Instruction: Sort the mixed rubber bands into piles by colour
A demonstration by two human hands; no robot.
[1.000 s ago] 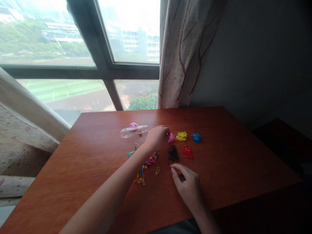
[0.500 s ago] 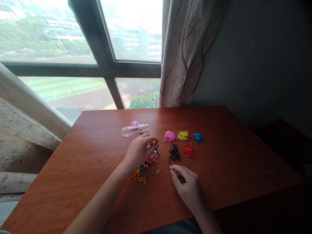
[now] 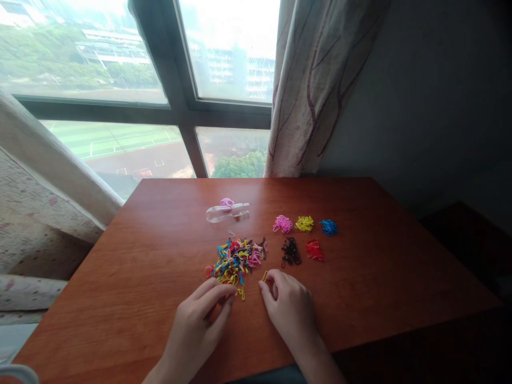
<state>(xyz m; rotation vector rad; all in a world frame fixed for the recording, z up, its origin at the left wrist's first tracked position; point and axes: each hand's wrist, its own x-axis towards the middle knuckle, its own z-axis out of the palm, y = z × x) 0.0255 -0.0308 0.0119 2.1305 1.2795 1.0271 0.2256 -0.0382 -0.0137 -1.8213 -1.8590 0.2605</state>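
While a sizeable mixed pile of coloured rubber bands sits unsorted at mid-table, I log the sorting as partly done: five small single-colour heaps lie just right of it, namely pink, yellow, blue, black and red. My judgement is that the greater part remains in the mix. Left hand rests at the pile's near edge, fingers loosely curled, gripping nothing that I can see. Right hand has fingertips pinched at a single yellow band beside the pile (a firm hold I cannot confirm). One clear container lies on its side beyond the pile, a pink cap touching it; contents not discernible. All rests on the wooden table.
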